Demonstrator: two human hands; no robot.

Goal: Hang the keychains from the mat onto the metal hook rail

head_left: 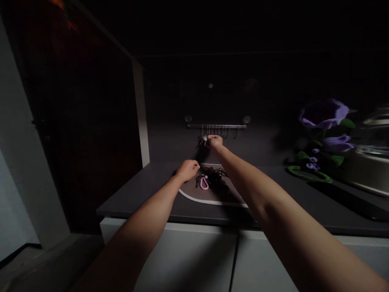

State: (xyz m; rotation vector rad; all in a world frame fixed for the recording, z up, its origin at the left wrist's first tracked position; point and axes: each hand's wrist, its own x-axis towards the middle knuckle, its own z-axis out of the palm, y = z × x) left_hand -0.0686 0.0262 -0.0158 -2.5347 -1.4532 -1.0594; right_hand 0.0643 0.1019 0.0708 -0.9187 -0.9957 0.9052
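Note:
A small bunch of keys (204, 139) is at the left part of the hook rail (216, 126) on the dark back wall. My right hand (215, 142) pinches it from the right, just below the hooks. Whether the bunch hangs on a hook I cannot tell. Lower and to the left, my left hand (189, 169) is over the left edge of a brownish mat (188, 191) with a white rim; its fingers are curled and nothing shows in them. On the mat lie a pink loop keyring (204, 183) with keys and several dark and metallic pieces (219, 173), partly in shadow.
The mat lies on a dark countertop (139, 194) above white cabinet fronts (188, 251). At right stand purple flowers (325, 113), a green ring (308, 174), a flat black object (349, 200) and a pale, shiny-banded vessel (370, 168). A dark door (82, 121) is at left.

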